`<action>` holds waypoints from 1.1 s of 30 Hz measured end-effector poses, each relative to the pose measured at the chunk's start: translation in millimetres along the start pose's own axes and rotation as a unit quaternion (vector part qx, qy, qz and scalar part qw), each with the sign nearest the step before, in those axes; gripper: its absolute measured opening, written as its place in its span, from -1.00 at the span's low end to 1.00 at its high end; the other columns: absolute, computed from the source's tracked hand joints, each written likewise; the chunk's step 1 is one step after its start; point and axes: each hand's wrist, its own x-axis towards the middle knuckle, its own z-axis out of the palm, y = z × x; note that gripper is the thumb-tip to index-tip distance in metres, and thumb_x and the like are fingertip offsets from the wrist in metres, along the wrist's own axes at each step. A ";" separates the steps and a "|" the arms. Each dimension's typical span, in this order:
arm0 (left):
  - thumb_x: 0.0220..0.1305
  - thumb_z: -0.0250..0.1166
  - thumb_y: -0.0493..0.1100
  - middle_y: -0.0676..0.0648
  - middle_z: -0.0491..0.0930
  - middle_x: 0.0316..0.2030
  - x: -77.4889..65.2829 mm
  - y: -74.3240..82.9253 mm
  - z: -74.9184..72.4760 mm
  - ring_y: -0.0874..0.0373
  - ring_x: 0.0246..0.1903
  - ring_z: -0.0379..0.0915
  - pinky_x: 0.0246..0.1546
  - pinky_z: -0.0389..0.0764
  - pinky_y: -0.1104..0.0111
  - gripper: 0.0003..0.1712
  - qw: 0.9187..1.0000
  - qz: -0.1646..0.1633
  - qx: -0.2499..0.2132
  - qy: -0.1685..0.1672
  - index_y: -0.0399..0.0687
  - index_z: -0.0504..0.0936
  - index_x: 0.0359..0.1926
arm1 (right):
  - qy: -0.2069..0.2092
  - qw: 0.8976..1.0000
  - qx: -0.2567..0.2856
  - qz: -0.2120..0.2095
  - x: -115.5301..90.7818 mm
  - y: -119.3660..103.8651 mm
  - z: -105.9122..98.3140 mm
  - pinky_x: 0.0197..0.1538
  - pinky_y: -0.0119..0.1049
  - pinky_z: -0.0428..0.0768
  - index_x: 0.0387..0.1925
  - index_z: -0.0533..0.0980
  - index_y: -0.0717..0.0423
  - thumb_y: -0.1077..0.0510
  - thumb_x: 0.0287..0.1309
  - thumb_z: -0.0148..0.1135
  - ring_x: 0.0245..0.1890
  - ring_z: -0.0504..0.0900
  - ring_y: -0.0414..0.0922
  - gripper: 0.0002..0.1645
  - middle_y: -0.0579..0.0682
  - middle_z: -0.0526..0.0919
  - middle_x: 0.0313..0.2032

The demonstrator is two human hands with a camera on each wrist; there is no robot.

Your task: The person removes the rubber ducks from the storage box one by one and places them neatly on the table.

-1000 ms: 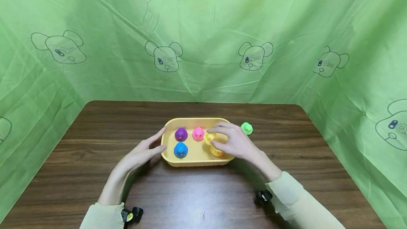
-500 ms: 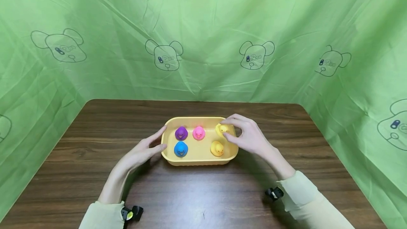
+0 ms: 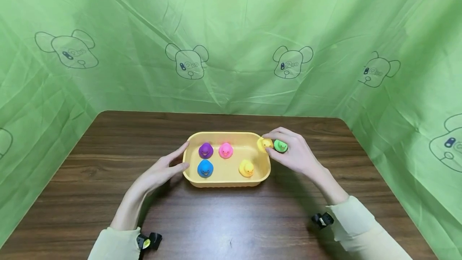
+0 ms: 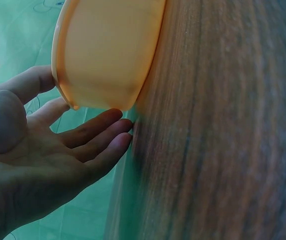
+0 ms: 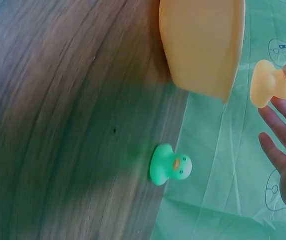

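In the head view my right hand (image 3: 297, 155) pinches a yellow rubber duck (image 3: 266, 143) at the right rim of a pale yellow tray (image 3: 227, 183). The right wrist view has this rubber duck (image 5: 270, 84) raised off the table, between thumb and fingertips. My left hand (image 3: 157, 175) steadies the tray's left end with extended fingers; in the left wrist view the thumb and a finger meet the tray wall (image 4: 105, 55). Inside the tray sit a purple duck (image 3: 205, 151), a pink duck (image 3: 225, 150), a blue duck (image 3: 205, 168) and another yellow duck (image 3: 247, 168).
A green duck (image 3: 280, 146) stands on the wooden table (image 3: 231, 220), just right of the tray and partly behind my right hand. Green cloth (image 3: 231, 31) printed with bear heads hangs around the table's back and sides.
My right hand has lifted a yellow duck from beside the other yellow duck and carried it right, to the tray's right rim. The left hand stays at the tray's left end.
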 end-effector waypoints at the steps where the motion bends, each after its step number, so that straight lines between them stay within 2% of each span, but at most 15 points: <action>1: 0.53 0.20 -0.04 -0.14 -0.01 0.64 0.1 0.3 0.1 -0.15 0.58 -0.02 0.51 0.06 -0.10 -0.16 1.000 0.000 0.001 0.000 0.19 -0.01 0.65 | 0.002 1.000 -0.001 -0.002 -0.8 2.2 -1.4 0.00 -0.47 0.55 -0.03 0.74 -0.10 0.16 0.09 0.51 -0.11 0.71 -0.25 -0.64 -0.24 0.75 -0.13; 5: 0.54 0.19 -0.06 -0.17 0.02 0.63 -0.2 1.8 0.5 -0.15 0.55 0.08 0.48 0.13 -0.08 -0.17 1.000 -0.003 0.003 -0.001 0.20 -0.02 0.65 | 0.010 1.000 -0.003 -0.011 -4.4 11.2 -7.8 -0.02 -0.54 0.52 -0.02 0.74 -0.06 0.20 0.08 0.51 -0.12 0.70 -0.24 -0.63 -0.21 0.75 -0.14; 9: 0.54 0.19 -0.07 -0.16 0.00 0.64 -1.0 3.2 0.8 -0.15 0.55 0.07 0.49 0.13 -0.06 -0.17 1.000 -0.005 0.004 0.001 0.20 -0.01 0.65 | 0.016 1.000 -0.011 -0.010 -8.3 18.8 -16.1 0.07 -0.57 0.49 -0.01 0.73 -0.02 0.22 0.08 0.52 -0.08 0.70 -0.23 -0.62 -0.19 0.75 -0.13; 18: 0.52 0.21 -0.04 -0.14 -0.04 0.65 -1.3 2.2 0.7 -0.18 0.60 -0.11 0.53 0.02 -0.13 -0.15 1.000 0.004 -0.001 0.001 0.15 0.00 0.65 | 0.018 1.000 -0.023 0.002 -18.2 34.6 -30.2 0.11 -0.66 0.43 -0.02 0.73 0.01 0.27 0.05 0.53 -0.06 0.70 -0.19 -0.59 -0.15 0.77 -0.12; 23: 0.51 0.23 0.00 -0.11 -0.05 0.65 0.2 0.4 1.0 -0.15 0.60 -0.13 0.55 0.00 -0.12 -0.14 1.000 0.007 -0.010 -0.001 0.15 0.00 0.65 | 0.017 0.999 -0.037 0.009 -24.0 46.6 -33.9 0.07 -0.64 0.44 -0.03 0.73 0.03 0.30 0.03 0.53 -0.09 0.71 -0.13 -0.60 -0.11 0.77 -0.15; 33: 0.52 0.21 0.03 -0.06 -0.07 0.66 -1.3 0.0 0.0 -0.20 0.64 -0.27 0.56 -0.12 -0.20 -0.15 1.000 0.011 0.004 -0.001 0.15 0.00 0.65 | 0.012 0.997 -0.065 0.029 -32.3 72.2 -40.5 0.05 -0.59 0.45 -0.04 0.74 0.06 0.31 0.01 0.53 -0.12 0.73 0.03 -0.60 -0.07 0.79 -0.16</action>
